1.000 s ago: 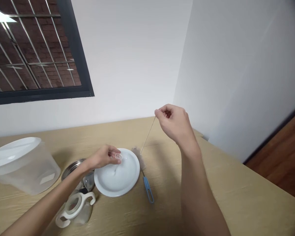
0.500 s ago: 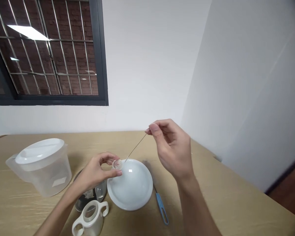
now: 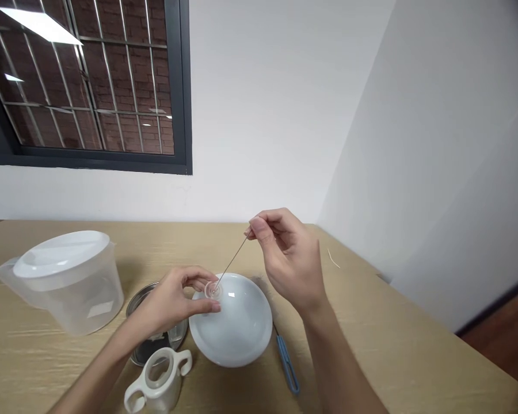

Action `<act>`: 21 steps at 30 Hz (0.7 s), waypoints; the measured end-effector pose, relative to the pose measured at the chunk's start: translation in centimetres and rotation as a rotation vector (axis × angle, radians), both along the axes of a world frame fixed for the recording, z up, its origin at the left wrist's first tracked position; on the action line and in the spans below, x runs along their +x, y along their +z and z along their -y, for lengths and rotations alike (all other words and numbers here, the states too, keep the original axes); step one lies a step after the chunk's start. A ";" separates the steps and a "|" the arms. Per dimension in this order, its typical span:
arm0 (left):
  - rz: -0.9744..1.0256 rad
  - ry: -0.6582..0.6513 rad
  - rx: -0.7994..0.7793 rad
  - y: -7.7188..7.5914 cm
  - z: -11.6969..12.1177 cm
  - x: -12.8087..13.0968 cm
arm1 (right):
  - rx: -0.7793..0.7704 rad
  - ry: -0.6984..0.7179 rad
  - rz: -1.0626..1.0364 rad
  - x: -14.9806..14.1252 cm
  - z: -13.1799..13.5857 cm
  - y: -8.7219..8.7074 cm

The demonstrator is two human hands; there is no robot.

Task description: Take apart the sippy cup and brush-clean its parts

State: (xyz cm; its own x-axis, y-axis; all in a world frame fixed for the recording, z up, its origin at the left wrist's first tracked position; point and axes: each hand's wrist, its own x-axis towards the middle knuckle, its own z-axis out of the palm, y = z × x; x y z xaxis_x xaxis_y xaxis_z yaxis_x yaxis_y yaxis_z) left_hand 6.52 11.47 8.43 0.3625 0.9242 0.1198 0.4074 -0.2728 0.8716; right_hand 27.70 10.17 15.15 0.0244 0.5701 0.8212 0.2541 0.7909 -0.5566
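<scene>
Between the thumb and fingers of my left hand is a small clear round piece, ring-shaped from above, held over the rim of a white bowl. My right hand pinches the upper end of a thin wire-like stick just beyond the bowl. The stick slants down to the left, and its lower end is at the opening of the clear piece. How deep it reaches inside I cannot tell.
Left stands a lidded clear plastic pitcher. A metal dish lies partly behind my left forearm, with a white two-handled cup in front. A blue-handled brush lies right of the bowl. A thin white strip rests farther right.
The stick's lower end has moved from beside the clear piece to its opening. My right hand has shifted slightly left. The camera view has tilted a little.
</scene>
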 end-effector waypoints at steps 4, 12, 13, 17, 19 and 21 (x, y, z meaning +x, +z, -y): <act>-0.009 -0.003 -0.019 -0.2 -0.2 -0.1 | -0.006 0.019 0.010 -0.1 -0.4 -0.2; -0.066 0.016 -0.029 -0.3 -0.3 0.0 | -0.007 -0.019 0.040 -0.3 -1.0 -0.3; -0.072 0.015 -0.028 -0.3 -0.3 0.0 | -0.008 -0.036 0.044 -0.4 -1.1 -0.4; -0.075 0.000 -0.019 -0.4 -0.1 0.1 | -0.029 -0.087 0.069 -0.5 -1.3 -0.6; -0.083 -0.005 -0.003 -0.5 0.0 0.1 | -0.039 -0.069 0.098 -0.5 -1.3 -0.6; -0.089 -0.012 0.008 -0.6 0.0 0.2 | -0.046 -0.029 0.140 -0.6 -1.2 -0.7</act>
